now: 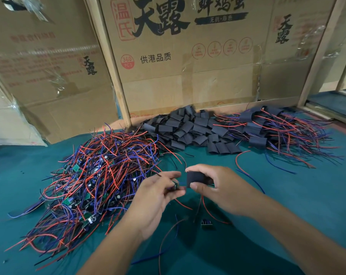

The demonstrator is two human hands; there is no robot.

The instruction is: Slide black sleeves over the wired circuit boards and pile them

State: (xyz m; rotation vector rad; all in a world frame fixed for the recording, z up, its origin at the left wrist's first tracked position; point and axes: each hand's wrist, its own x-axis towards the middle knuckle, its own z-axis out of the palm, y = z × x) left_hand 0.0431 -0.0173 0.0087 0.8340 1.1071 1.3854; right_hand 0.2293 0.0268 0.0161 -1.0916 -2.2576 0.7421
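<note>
Here we are mid-fit: the left hand [158, 192] pinches a small green circuit board [175, 184] between thumb and fingertips, its wires trailing down toward the teal table [299, 197]; the right hand [213, 183] holds a black sleeve [197, 178] pinched between thumb below and fingers above, its open end facing the board; the two parts sit just beside each other, nearly touching, and I judge the board is about to enter, not yet inside; whether the board's leading wires have already gone into the sleeve I cannot tell. Now the score; to the far right lies the finished pile [271, 128], sleeved boards with red and blue wires fanning out, a fair heap but the smaller one; in the middle at the back, against the cardboard boxes [168, 56], a generous mound of empty sleeves [190, 128] waits; on the left, the big tangle of bare wired boards [100, 181] is by my reckoning clearly larger than what is done; a loose small component [207, 223] sits on the cloth near the forearms, what it is I cannot say; so well under half through, I would judge, with this piece needing its sleeve pushed fully over and then a toss to the right-hand heap.
</note>
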